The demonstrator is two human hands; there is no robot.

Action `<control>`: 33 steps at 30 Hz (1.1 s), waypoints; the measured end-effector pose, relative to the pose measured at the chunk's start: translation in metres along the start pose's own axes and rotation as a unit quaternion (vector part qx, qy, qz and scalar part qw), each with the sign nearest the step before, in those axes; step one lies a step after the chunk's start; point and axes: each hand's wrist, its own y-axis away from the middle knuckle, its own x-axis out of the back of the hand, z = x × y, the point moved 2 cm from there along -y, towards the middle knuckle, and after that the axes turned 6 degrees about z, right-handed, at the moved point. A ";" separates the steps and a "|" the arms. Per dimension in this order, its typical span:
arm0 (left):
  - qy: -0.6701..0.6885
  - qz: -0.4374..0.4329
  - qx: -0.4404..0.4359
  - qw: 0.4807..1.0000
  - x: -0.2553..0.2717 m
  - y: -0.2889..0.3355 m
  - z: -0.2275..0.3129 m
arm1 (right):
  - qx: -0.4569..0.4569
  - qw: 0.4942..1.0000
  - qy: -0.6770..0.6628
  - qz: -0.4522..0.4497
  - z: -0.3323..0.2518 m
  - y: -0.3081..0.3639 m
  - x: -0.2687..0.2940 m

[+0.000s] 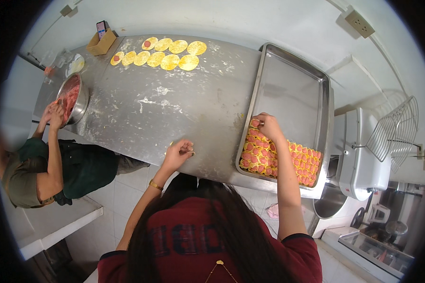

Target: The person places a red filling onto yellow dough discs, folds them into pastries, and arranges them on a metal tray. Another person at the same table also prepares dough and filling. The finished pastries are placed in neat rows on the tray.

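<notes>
My right hand [268, 126] reaches into a large metal tray [293, 80]. Its fingers are closed on a small dumpling [255, 122] with a yellow wrapper and pink filling, at the back left end of the packed rows. Several more open-topped dumplings [259, 154] fill the near part of the tray, side by side. Over the front of the steel table [174, 108], my left hand [178, 153] hovers with loosely bent fingers and nothing visible in it. Round yellow wrappers [178, 46] lie in two rows at the back; the leftmost in each row carries pink filling.
At the left, a co-worker's hands [55, 113] are at a metal bowl [82, 101] of pink minced filling. A cardboard box [101, 43] with a phone [101, 29] stands at the back left. A white machine [356, 155] and a wire rack [394, 134] are right of the tray.
</notes>
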 end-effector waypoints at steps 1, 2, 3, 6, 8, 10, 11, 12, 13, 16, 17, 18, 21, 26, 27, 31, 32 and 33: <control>0.009 -0.008 0.030 0.999 0.000 0.001 -0.003 | -0.013 1.000 -0.012 -0.010 0.000 0.001 0.001; -0.003 -0.015 0.009 1.000 0.000 0.003 -0.003 | -0.021 0.999 -0.028 -0.018 -0.001 0.001 0.002; -0.014 -0.025 0.015 0.999 0.001 0.006 -0.004 | -0.027 0.998 -0.048 -0.028 -0.001 0.002 0.002; -0.025 -0.043 0.024 0.998 0.003 0.011 -0.007 | -0.026 0.998 -0.041 -0.043 -0.002 0.002 0.005; -0.025 -0.047 0.025 0.998 0.003 0.013 -0.011 | -0.018 0.998 -0.027 -0.056 -0.002 0.000 0.005; -0.027 -0.049 0.023 0.998 0.003 0.012 -0.015 | -0.026 0.997 -0.031 -0.069 0.000 -0.001 0.006; -0.013 -0.056 0.024 0.998 0.001 0.012 -0.017 | -0.034 0.996 -0.043 -0.076 0.002 -0.001 0.007; -0.001 -0.060 0.024 0.998 0.000 0.011 -0.019 | -0.038 0.994 -0.055 -0.083 0.002 -0.003 0.007; 0.008 -0.059 0.035 0.998 0.003 0.009 -0.020 | -0.039 0.995 -0.051 -0.082 0.002 -0.004 0.007; 0.009 -0.044 0.014 0.999 0.006 0.005 -0.017 | -0.059 0.993 -0.054 -0.091 -0.003 -0.002 0.010; -0.024 -0.027 -0.003 0.999 0.011 0.002 -0.016 | -0.097 0.988 -0.070 -0.097 -0.006 0.000 0.010; -0.053 -0.013 -0.002 0.999 0.015 -0.002 -0.016 | -0.062 0.996 -0.056 -0.032 -0.012 0.001 0.014; -0.047 0.069 -0.002 0.997 0.046 -0.023 -0.021 | -0.068 0.986 -0.064 0.137 -0.033 0.000 0.019; -0.078 0.260 0.000 0.962 0.139 -0.105 -0.047 | 0.017 0.985 -0.018 0.170 -0.095 0.004 -0.007; -0.098 0.324 -0.019 0.941 0.162 -0.126 -0.051 | 0.037 0.990 0.009 0.136 -0.108 0.006 -0.015; -0.185 0.457 0.001 0.870 0.261 -0.217 -0.069 | 0.068 0.996 0.008 0.059 -0.143 0.018 -0.045; -0.174 0.470 0.017 0.865 0.282 -0.238 -0.074 | 0.046 0.998 0.005 0.048 -0.148 0.023 -0.050; -0.164 0.482 0.034 0.860 0.301 -0.258 -0.079 | 0.047 0.998 0.014 0.045 -0.152 0.026 -0.054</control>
